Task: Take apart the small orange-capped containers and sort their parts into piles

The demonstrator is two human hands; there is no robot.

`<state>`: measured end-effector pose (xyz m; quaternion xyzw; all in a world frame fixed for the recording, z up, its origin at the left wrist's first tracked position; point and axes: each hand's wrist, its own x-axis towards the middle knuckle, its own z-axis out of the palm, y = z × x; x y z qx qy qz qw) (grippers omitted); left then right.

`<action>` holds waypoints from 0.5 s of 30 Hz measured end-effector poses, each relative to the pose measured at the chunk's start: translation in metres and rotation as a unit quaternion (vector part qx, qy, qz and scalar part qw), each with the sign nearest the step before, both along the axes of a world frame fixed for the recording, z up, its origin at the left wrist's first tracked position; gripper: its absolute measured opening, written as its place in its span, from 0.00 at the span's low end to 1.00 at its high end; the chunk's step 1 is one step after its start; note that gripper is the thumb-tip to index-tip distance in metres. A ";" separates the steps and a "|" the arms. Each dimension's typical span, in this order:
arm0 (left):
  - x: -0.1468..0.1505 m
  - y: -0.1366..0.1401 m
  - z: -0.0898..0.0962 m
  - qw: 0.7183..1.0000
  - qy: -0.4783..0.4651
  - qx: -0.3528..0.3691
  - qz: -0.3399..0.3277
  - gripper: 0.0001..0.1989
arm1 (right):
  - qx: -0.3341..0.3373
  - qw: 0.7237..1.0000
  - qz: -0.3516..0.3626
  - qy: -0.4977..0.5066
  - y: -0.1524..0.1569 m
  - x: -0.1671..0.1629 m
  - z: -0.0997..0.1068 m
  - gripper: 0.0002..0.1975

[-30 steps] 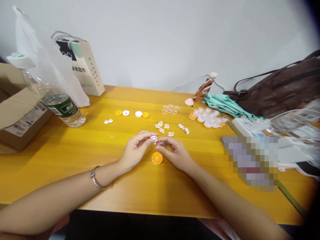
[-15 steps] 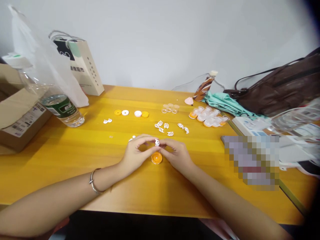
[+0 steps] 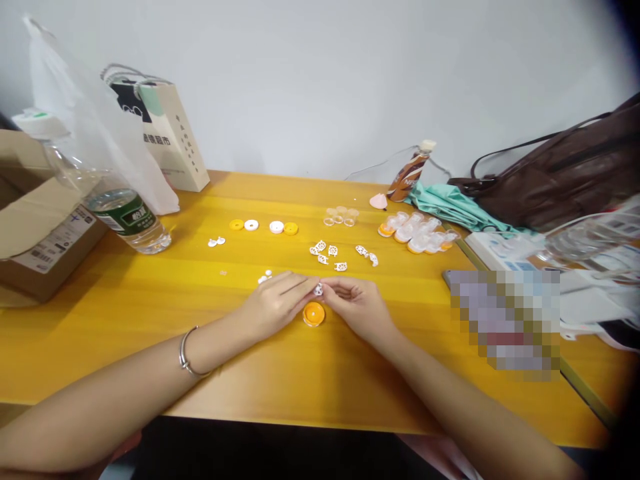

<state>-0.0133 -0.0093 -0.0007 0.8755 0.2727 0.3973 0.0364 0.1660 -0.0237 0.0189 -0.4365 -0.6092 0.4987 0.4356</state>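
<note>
Between my two hands is a small white plastic piece [image 3: 319,289] with dark openings. My left hand [image 3: 277,297] pinches it from the left, its back turned upward. On the other side my right hand [image 3: 354,303] grips it with thumb and curled fingers. Right below the fingertips, a round orange part [image 3: 314,314] with a small pale centre rests on the table. Several flat white openwork pieces [image 3: 333,251] are scattered just beyond my hands. A few tiny white bits [image 3: 265,276] lie behind my left hand, partly covered by it.
Yellow and white discs [image 3: 251,225], clear cups [image 3: 341,217] and orange-based clear pieces [image 3: 419,233] stand farther back. At left are a water bottle [image 3: 125,213], a cardboard box [image 3: 45,253] and a paper bag [image 3: 177,140]. A brown bottle [image 3: 407,177] and a dark bag [image 3: 565,173] stand right.
My left hand has rolled over, its back now facing up and its fingers closer together. The white piece has shifted slightly right and down and looks turned. The orange part stays put.
</note>
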 end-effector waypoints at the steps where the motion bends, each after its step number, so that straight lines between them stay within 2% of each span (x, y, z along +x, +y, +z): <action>1: 0.000 0.000 -0.001 1.000 0.006 0.009 0.001 0.15 | -0.004 1.000 -0.004 0.002 0.000 0.000 0.000 0.09; 8: 0.000 0.001 -0.003 0.999 0.013 0.036 0.010 0.13 | -0.044 0.998 -0.033 0.034 0.000 -0.003 0.000 0.08; 15: 0.002 0.003 -0.004 0.990 0.044 0.127 0.036 0.11 | -0.067 0.996 -0.026 0.051 0.002 -0.002 -0.002 0.11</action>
